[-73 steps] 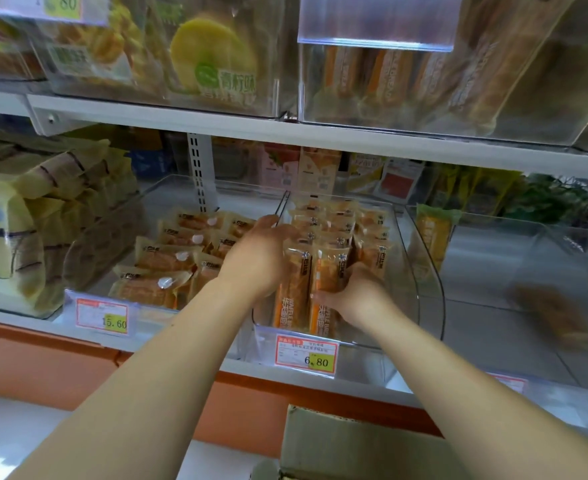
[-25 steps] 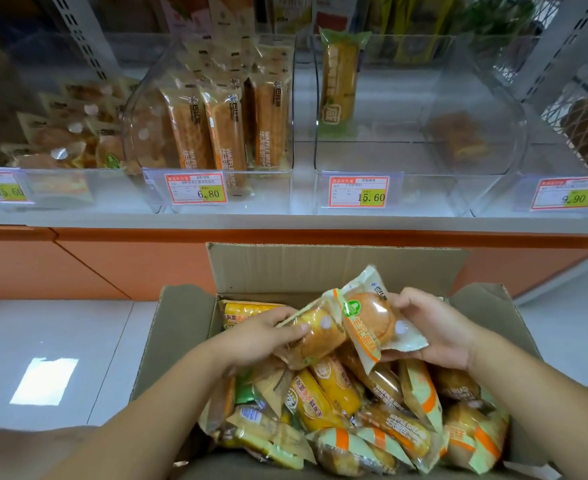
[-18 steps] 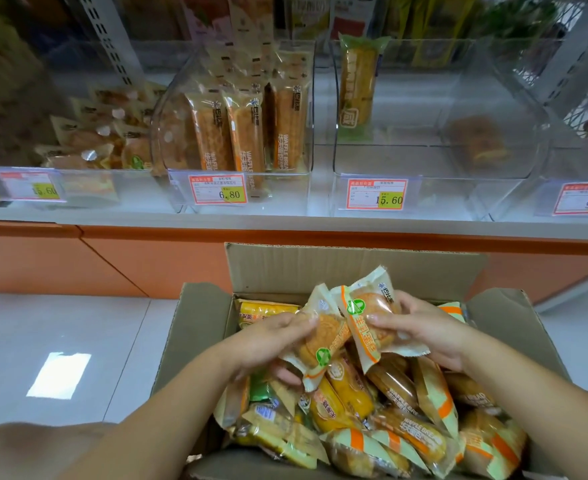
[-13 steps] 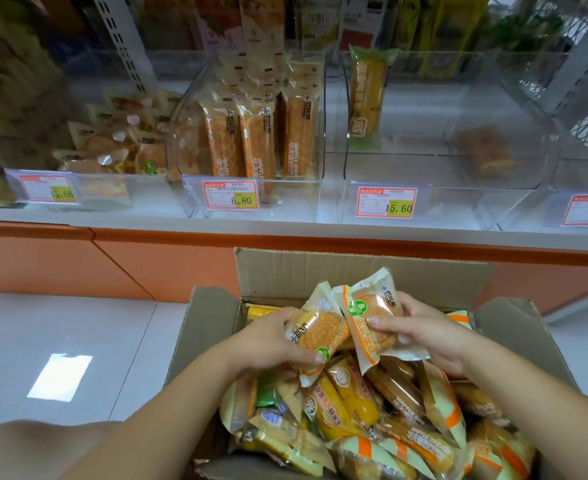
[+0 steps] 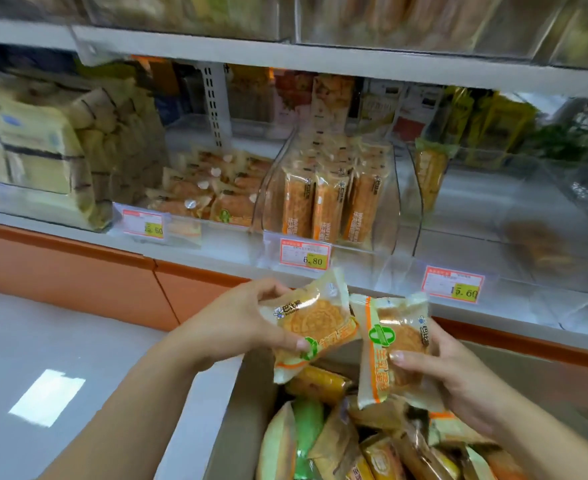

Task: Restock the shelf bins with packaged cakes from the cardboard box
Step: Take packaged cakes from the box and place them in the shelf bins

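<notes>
Item: two packaged cakes, held just above the cardboard box [image 5: 240,410]. My left hand [image 5: 237,327] pinches the left cake [image 5: 315,323], which lies tilted; my right hand [image 5: 458,379] grips the right cake [image 5: 394,344], which stands upright. Likely destination: the bin [image 5: 188,230] far and to the left (matching green logo), nearer my left hand.

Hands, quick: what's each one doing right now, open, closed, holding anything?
Left hand: grips a wrapped round cake.
Right hand: grips a second wrapped cake, beside the first.
</notes>
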The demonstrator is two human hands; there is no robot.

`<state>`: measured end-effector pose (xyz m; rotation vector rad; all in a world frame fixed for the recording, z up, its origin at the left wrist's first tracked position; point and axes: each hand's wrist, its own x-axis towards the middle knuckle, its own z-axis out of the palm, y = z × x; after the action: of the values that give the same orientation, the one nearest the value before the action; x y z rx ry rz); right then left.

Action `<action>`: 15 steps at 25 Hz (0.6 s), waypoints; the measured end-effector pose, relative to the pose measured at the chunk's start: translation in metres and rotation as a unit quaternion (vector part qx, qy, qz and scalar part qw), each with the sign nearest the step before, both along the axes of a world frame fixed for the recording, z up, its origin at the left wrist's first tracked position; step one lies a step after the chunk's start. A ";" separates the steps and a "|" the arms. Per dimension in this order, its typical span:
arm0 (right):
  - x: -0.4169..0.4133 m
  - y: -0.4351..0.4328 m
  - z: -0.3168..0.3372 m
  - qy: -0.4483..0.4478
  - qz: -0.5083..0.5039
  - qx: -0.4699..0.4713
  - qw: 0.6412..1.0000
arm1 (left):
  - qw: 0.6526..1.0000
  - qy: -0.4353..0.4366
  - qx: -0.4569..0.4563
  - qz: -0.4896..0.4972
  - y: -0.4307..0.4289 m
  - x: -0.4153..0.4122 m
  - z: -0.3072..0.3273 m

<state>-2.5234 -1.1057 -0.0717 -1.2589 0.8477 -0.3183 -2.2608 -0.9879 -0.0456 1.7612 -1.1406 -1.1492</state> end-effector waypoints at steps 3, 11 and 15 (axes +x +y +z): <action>0.041 0.003 0.030 -0.024 0.004 -0.014 1.000 | 0.998 0.039 -0.035 0.038 0.010 0.034 0.027; 0.170 -0.007 0.113 -0.004 0.119 -0.242 0.963 | 0.989 -0.011 -0.046 0.142 0.058 0.119 0.038; 0.254 -0.027 0.132 0.032 0.104 -0.367 0.924 | 0.982 -0.051 -0.030 0.179 0.075 0.155 0.029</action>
<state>-2.2692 -1.1331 0.0608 -2.0522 0.6533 -0.4457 -2.1060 -0.9131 -0.0162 1.9007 -0.8584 -0.8085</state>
